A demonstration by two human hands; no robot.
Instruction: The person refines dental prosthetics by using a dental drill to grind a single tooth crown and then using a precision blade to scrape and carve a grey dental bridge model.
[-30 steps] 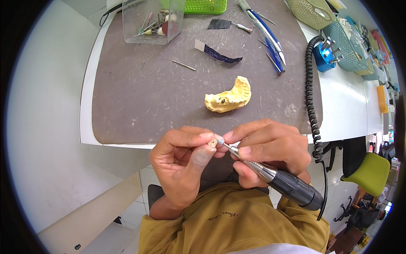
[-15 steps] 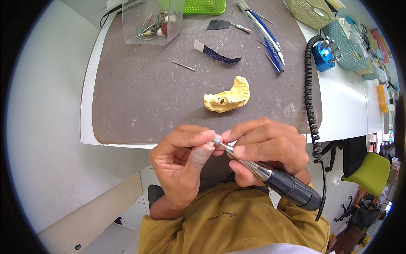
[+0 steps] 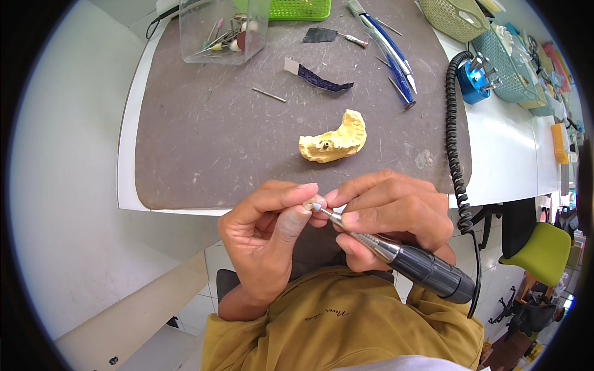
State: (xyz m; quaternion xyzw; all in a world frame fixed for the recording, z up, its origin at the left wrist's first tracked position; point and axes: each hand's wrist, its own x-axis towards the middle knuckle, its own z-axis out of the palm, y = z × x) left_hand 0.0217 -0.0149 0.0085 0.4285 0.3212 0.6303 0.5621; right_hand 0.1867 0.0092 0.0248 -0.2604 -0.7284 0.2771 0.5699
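Note:
Between the thumb and index finger of my left hand (image 3: 263, 232) is a small whitish dental crown (image 3: 309, 204), partly covered by the fingertips. My right hand (image 3: 396, 216) is closed round the metal neck of a rotary handpiece (image 3: 427, 269) with a black body. A pale blue grinding tip (image 3: 317, 207) on the handpiece is at the crown; whether it touches cannot be made out. Both hands are close together just off the table's front edge. Beyond them on the mat lies a yellow plaster dental model (image 3: 334, 139) with a dark hole in it.
A brown mat (image 3: 204, 148) covers the table. On it are a metal pin (image 3: 269, 94), dark articulating paper (image 3: 325, 80), blue-handled tools (image 3: 390, 52) and a clear box (image 3: 216, 52) of burs. A coiled black cord (image 3: 453, 123) hangs at right beside a blue bur stand (image 3: 474, 83).
My left index finger has shifted slightly, showing more of the crown. The handpiece's rear end has swung a little up and to the right. Both hands keep their hold.

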